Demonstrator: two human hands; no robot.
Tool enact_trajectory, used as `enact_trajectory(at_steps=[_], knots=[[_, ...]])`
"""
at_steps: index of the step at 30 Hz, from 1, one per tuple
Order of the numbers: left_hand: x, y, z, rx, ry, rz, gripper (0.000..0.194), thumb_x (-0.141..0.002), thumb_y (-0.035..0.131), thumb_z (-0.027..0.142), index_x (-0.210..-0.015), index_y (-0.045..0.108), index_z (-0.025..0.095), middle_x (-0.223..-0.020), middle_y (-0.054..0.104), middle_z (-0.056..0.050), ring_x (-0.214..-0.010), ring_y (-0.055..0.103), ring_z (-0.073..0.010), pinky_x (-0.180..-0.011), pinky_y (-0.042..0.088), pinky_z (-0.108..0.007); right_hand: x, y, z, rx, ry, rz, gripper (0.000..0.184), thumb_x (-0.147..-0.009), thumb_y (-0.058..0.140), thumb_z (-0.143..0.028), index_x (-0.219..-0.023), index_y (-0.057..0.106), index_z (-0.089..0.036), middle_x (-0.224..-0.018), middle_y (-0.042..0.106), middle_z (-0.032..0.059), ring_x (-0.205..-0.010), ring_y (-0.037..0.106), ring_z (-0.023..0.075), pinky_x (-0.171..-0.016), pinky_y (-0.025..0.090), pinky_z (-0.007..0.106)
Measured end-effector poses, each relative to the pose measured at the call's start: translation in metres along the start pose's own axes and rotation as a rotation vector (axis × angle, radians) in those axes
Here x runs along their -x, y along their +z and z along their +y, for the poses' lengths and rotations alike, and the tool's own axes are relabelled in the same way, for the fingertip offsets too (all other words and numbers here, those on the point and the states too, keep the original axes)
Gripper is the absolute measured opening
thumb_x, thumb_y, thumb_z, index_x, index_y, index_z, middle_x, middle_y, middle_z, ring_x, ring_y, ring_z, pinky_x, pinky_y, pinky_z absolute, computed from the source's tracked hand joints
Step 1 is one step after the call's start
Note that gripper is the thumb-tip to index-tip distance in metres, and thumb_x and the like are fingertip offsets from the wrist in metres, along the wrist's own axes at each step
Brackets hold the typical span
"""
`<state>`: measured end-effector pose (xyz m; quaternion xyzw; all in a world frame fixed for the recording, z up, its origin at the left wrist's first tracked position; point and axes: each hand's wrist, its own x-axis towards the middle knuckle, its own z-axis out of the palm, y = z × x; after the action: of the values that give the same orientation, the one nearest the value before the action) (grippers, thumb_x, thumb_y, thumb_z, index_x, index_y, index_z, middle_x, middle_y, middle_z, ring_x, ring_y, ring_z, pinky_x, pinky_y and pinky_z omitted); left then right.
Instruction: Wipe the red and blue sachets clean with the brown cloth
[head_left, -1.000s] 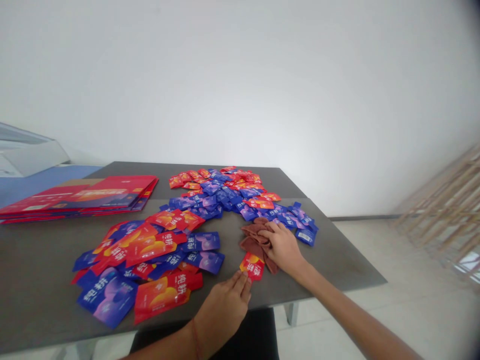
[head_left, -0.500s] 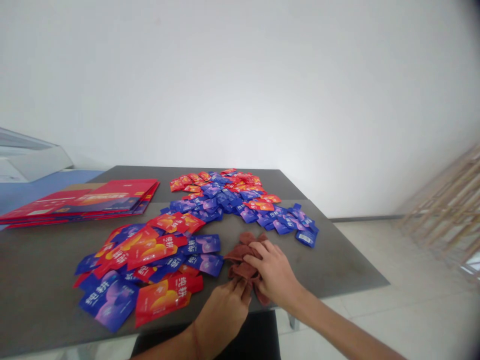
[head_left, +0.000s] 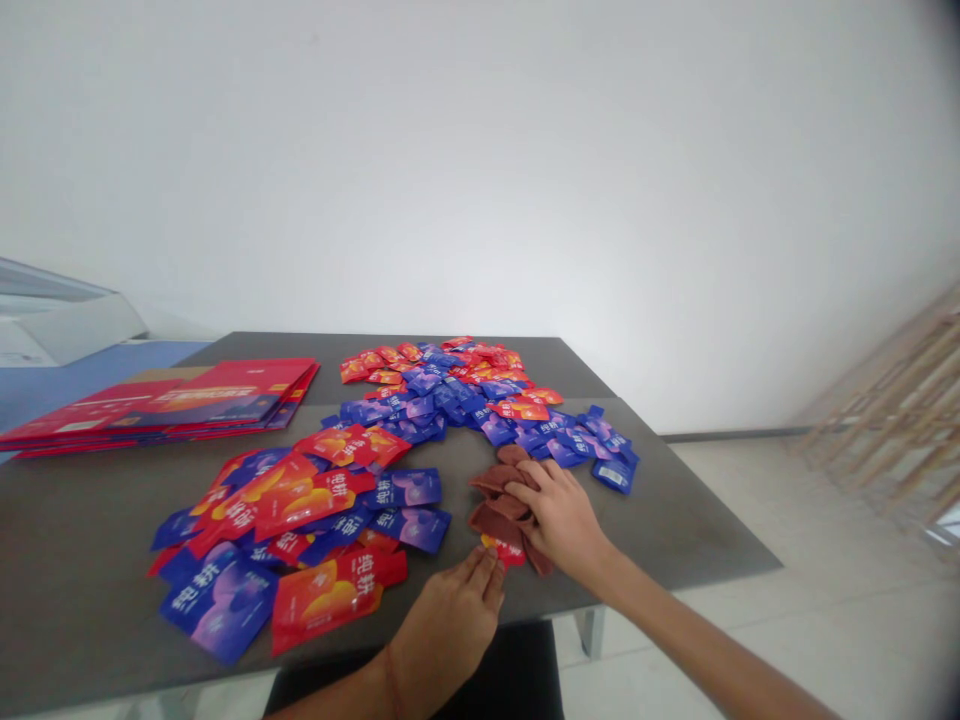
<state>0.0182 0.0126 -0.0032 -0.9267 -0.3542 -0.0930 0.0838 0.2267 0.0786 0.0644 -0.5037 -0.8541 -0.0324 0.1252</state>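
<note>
My right hand (head_left: 559,515) is closed on a crumpled brown cloth (head_left: 501,492) that rests on the dark table near its front edge. Between thumb and fingers, my left hand (head_left: 454,610) pinches a red packet (head_left: 510,550); the cloth covers part of that packet. To the left lies a heap of red and blue packets, with a blue packet (head_left: 221,600) and a red packet (head_left: 337,595) at its near side. Another blue packet (head_left: 412,527) points toward the cloth.
A second spread of red and blue packets (head_left: 450,395) covers the table's far middle and reaches right. Flat red printed cartons (head_left: 217,395) are stacked at the left. A white wall stands behind the table (head_left: 660,540), and wooden poles (head_left: 892,400) lean at the right.
My right hand and the cloth have moved slightly away from me and to the right. The red packet in my left hand now shows; the left hand has hardly moved.
</note>
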Motion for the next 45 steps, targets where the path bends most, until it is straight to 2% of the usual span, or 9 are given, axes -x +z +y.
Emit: enact_trajectory(at_steps=[13,19,23,27,30,33,37,40,45], knots=[[0.001,0.004,-0.001,-0.052,0.031,0.05,0.036,-0.101,0.055,0.013,-0.133,0.071,0.006,-0.132,0.073,-0.02,-0.123,0.072,-0.0299,-0.101,0.06,-0.036,-0.005,0.004,0.023,0.044,0.064,0.034,0.041,-0.088,0.067,-0.017,-0.126,0.074,-0.03,-0.138,0.065,0.0073,-0.117,0.055,0.0306,-0.102,0.046,0.043],[0.001,0.003,-0.001,-0.051,0.02,0.027,0.036,-0.104,0.052,0.015,-0.134,0.07,0.006,-0.134,0.072,-0.02,-0.125,0.071,-0.0297,-0.103,0.06,-0.037,-0.006,0.009,0.03,-0.043,0.097,0.084,0.041,-0.086,0.066,-0.013,-0.122,0.077,-0.029,-0.133,0.068,0.0071,-0.118,0.058,0.029,-0.103,0.048,0.043],[0.0,0.0,0.0,-0.047,0.007,-0.011,0.037,-0.106,0.049,0.016,-0.135,0.069,0.006,-0.136,0.071,-0.021,-0.127,0.07,-0.0298,-0.103,0.06,-0.037,-0.006,0.009,0.037,-0.269,0.101,0.228,0.032,-0.086,0.065,-0.013,-0.113,0.079,-0.024,-0.127,0.073,0.0078,-0.118,0.064,0.0262,-0.105,0.05,0.042],[0.0,-0.002,0.001,-0.032,0.007,-0.028,0.037,-0.105,0.052,0.017,-0.137,0.068,0.006,-0.138,0.069,-0.021,-0.13,0.068,-0.0305,-0.105,0.059,-0.038,-0.002,-0.009,0.054,-0.544,0.149,0.484,0.02,-0.087,0.069,-0.025,-0.103,0.08,-0.023,-0.118,0.076,0.0077,-0.11,0.07,0.0256,-0.1,0.055,0.041],[0.001,-0.002,0.001,-0.018,0.009,-0.039,0.038,-0.104,0.054,0.015,-0.138,0.067,0.006,-0.141,0.067,-0.022,-0.132,0.066,-0.0314,-0.107,0.058,-0.039,0.006,-0.027,0.072,-0.633,0.308,0.675,0.026,-0.083,0.075,-0.036,-0.104,0.08,-0.021,-0.109,0.08,0.0069,-0.101,0.073,0.0269,-0.096,0.057,0.042],[0.002,-0.002,0.0,0.004,0.012,-0.06,0.041,-0.102,0.055,0.012,-0.141,0.065,0.006,-0.143,0.065,-0.023,-0.134,0.064,-0.0323,-0.106,0.059,-0.041,0.017,-0.035,0.09,-0.669,0.466,0.761,0.036,-0.08,0.079,-0.044,-0.106,0.079,-0.019,-0.1,0.081,0.006,-0.091,0.075,0.0267,-0.089,0.059,0.042],[0.002,0.0,0.0,0.008,0.012,-0.055,0.041,-0.1,0.058,0.01,-0.14,0.066,0.005,-0.142,0.066,-0.024,-0.134,0.064,-0.033,-0.107,0.058,-0.042,0.03,-0.025,0.102,-0.643,0.581,0.881,0.039,-0.077,0.08,-0.047,-0.104,0.078,-0.018,-0.101,0.08,0.0072,-0.092,0.074,0.0274,-0.09,0.058,0.043],[0.002,0.0,0.0,0.011,0.006,-0.042,0.04,-0.101,0.056,0.011,-0.14,0.066,0.006,-0.142,0.066,-0.023,-0.134,0.065,-0.0317,-0.108,0.058,-0.04,0.038,-0.012,0.107,-0.59,0.597,0.941,0.039,-0.079,0.079,-0.046,-0.106,0.078,-0.018,-0.104,0.079,0.0087,-0.099,0.073,0.0281,-0.098,0.056,0.046],[0.004,-0.001,-0.001,0.021,0.005,-0.066,0.042,-0.1,0.058,0.01,-0.141,0.065,0.005,-0.143,0.065,-0.024,-0.135,0.063,-0.0325,-0.109,0.057,-0.041,0.045,0.014,0.113,-0.582,0.579,0.887,0.038,-0.079,0.078,-0.045,-0.107,0.078,-0.019,-0.112,0.078,0.0098,-0.102,0.072,0.028,-0.102,0.055,0.049]])
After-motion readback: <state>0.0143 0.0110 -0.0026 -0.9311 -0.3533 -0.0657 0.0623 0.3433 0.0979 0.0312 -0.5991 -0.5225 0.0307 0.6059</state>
